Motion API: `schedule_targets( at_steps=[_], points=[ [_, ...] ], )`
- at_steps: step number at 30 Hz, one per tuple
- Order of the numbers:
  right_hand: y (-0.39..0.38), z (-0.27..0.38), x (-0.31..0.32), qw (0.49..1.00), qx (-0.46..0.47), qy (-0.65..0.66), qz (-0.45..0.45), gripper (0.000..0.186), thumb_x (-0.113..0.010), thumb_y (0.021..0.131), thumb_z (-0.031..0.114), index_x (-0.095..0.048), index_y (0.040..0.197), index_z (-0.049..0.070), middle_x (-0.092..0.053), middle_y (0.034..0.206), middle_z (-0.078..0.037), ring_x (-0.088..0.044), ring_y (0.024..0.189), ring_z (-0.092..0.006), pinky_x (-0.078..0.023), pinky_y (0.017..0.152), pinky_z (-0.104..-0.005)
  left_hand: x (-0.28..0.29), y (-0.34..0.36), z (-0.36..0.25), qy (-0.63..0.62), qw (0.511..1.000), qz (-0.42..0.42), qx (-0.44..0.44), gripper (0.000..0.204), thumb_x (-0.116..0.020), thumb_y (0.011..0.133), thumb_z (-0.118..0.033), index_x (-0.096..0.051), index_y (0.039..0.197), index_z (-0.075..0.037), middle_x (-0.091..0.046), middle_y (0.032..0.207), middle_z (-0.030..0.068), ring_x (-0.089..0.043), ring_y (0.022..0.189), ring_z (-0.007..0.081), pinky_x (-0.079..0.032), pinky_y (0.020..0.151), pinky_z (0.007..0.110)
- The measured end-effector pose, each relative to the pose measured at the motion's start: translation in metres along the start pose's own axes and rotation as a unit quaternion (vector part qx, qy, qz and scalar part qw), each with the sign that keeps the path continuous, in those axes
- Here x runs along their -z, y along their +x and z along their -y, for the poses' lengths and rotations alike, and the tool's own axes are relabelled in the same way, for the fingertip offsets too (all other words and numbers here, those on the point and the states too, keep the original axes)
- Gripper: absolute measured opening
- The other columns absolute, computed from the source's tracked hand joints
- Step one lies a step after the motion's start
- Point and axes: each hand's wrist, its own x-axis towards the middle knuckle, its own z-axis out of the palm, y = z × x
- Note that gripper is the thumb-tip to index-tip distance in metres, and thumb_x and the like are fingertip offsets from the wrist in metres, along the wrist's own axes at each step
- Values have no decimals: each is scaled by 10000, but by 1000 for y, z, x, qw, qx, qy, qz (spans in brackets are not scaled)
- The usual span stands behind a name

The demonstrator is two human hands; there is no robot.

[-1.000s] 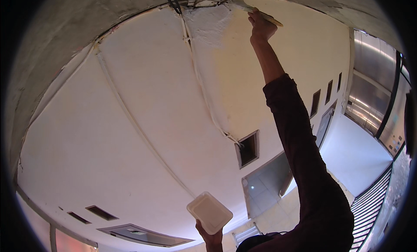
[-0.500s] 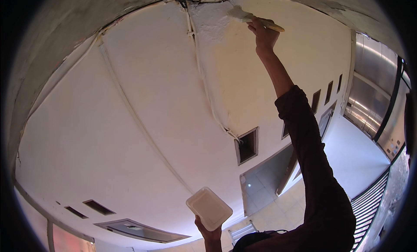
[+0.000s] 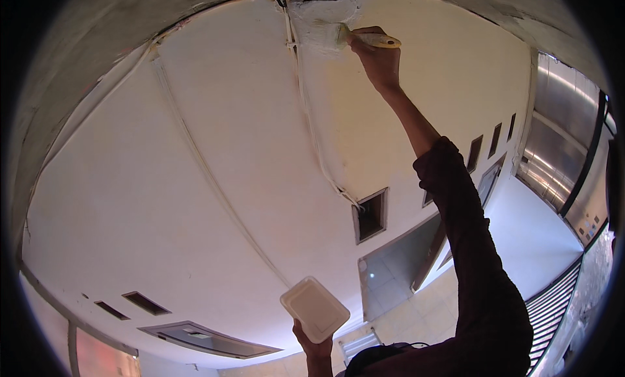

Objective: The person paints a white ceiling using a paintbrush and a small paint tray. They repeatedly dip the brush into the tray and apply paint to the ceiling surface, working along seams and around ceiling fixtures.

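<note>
Raised high at the top of the wall, my right hand [image 3: 375,57] is closed round the handle of a paintbrush [image 3: 385,41]. The bristles press against a rough whitish patch [image 3: 319,27] near the ceiling, just right of some pale cables. Below and to the right of that patch the wall [image 3: 384,130] is cream yellow; left of the cables it looks whiter. Low in the view, my left hand [image 3: 312,341] grips a shallow white plastic tray [image 3: 315,310] by its lower edge. Its contents cannot be made out.
White cables [image 3: 305,110] run down the wall to a small framed opening [image 3: 372,216]. A thin conduit [image 3: 202,162] slants down further left. The grey ceiling [image 3: 97,39] curves overhead. An open doorway [image 3: 390,266] and a barred railing [image 3: 553,305] lie at the right.
My right hand has moved left and slightly down with the brush, whose bristles now sit lower on the whitish patch. My left hand and the tray have hardly moved.
</note>
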Motion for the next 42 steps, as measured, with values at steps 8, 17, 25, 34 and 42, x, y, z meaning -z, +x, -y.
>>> schedule_targets(
  at_steps=[8, 17, 25, 34, 42],
  points=[
    [28, 36, -14, 993, 75, 90, 19, 183, -750, 873, 111, -708, 1029, 24, -698, 909, 17, -608, 802, -68, -516, 724, -224, 21, 4, 0, -13, 1000, 28, 9, 661, -541, 932, -579, -426, 1432, -161, -551, 1316, 62, -560, 1194, 280, -527, 918, 503],
    [53, 23, -43, 990, 136, 10, 34, 181, -750, 863, 113, -723, 1038, 76, -734, 982, 3, -672, 860, -91, -549, 777, -256, 1, 4, -4, 11, 1000, 11, -4, 667, -540, 931, -581, -423, 1436, -161, -547, 1325, 63, -553, 1205, 278, -518, 933, 505],
    [70, 34, -39, 956, 284, -35, 70, 150, -732, 840, 32, -700, 987, 43, -733, 984, -70, -699, 917, -189, -558, 822, -301, 23, 5, -4, -28, 999, 25, -3, 658, -542, 935, -565, -424, 1441, -161, -552, 1326, 69, -556, 1209, 293, -526, 938, 530],
    [70, 22, -27, 988, 102, -52, 105, 132, -713, 855, 43, -699, 985, 23, -731, 1003, -58, -688, 896, -156, -558, 757, -300, 25, 8, -3, -34, 999, 32, 2, 640, -533, 948, -554, -425, 1438, -156, -554, 1321, 66, -561, 1204, 278, -526, 938, 515],
    [74, -17, -24, 954, -106, 262, 98, 253, -750, 845, 80, -678, 1013, -95, -704, 995, -156, -715, 858, -234, -630, 812, -320, 18, 8, -3, -32, 998, 45, 3, 647, -548, 942, -560, -433, 1427, -148, -568, 1302, 61, -574, 1187, 271, -537, 921, 491]
  ],
)
